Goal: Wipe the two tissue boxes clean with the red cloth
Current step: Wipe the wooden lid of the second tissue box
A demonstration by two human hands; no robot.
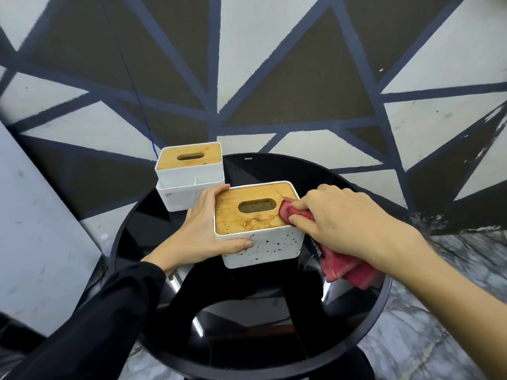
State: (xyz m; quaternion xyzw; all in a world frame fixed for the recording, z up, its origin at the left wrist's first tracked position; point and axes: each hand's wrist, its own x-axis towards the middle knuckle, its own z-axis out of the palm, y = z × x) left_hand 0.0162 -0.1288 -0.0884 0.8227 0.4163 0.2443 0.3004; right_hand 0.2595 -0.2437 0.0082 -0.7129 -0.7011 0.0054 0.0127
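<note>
Near tissue box (260, 223): white body w/ dark specks on front, wood lid w/ oval slot; sits mid-table, nearest the person. Brownish stain marks on lid, front edge & right of slot, so lid likely not clean yet.

Red cloth (347, 266): bunched under right hand (337, 220); fingers curled round it, pressing a fold onto lid's right end; rest hangs off box's right side. Prob. wiping stroke on lid.

Left hand (208, 229): wraps box's left side, thumb on front wall, fingers over back-left corner. Appears to steady box vs. wipe push.

Far tissue box (189, 171): same type, w/ open tray at front; at table's back-left edge, apart from near box. Judged next in line.

Table (274, 349): round, glossy black top, reflective.

Floor (274, 64): grey/brown triangles, dark blue lines. Grey panel (41, 215) at left.
</note>
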